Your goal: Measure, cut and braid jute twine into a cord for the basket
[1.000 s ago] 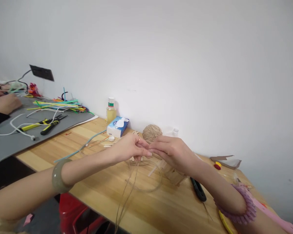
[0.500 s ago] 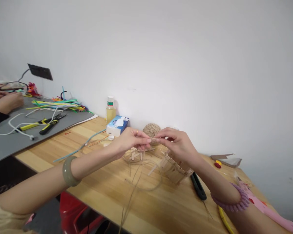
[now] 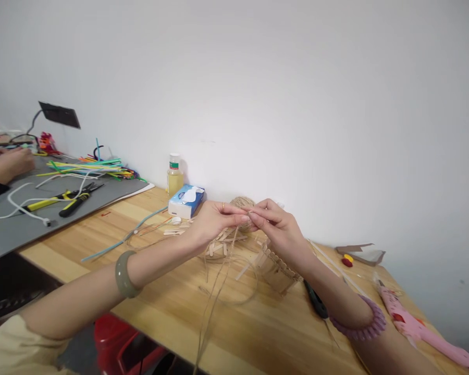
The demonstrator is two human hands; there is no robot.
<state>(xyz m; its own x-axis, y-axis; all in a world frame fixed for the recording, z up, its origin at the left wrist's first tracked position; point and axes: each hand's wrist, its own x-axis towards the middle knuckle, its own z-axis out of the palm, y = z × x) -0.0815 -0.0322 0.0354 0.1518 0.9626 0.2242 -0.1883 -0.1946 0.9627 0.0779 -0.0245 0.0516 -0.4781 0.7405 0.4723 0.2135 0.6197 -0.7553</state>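
My left hand (image 3: 222, 221) and my right hand (image 3: 277, 226) meet fingertip to fingertip above the table, both pinching jute twine (image 3: 221, 281). Two strands of it hang from the fingers down past the table's front edge. The pinched bit itself is mostly hidden. Behind the fingertips sits a ball of twine (image 3: 242, 202), partly covered. Under my right hand stands a small craft-stick box (image 3: 275, 268) with a braided-looking rim. Several loose craft sticks (image 3: 219, 247) lie below my left hand.
A bottle of yellowish liquid (image 3: 175, 177) and a tissue pack (image 3: 185, 202) stand by the wall. To the right lie a dark-handled tool (image 3: 316, 301) and a pink glue gun (image 3: 418, 330). Leftward, a grey mat (image 3: 8, 234) bears pliers (image 3: 74, 203) and pipe cleaners (image 3: 89, 167); another person's hand (image 3: 11, 164) works there.
My hands have come closer together, the fingertips now touching. The hanging twine has risen with them and reaches up to my fingers. The view has shifted slightly.
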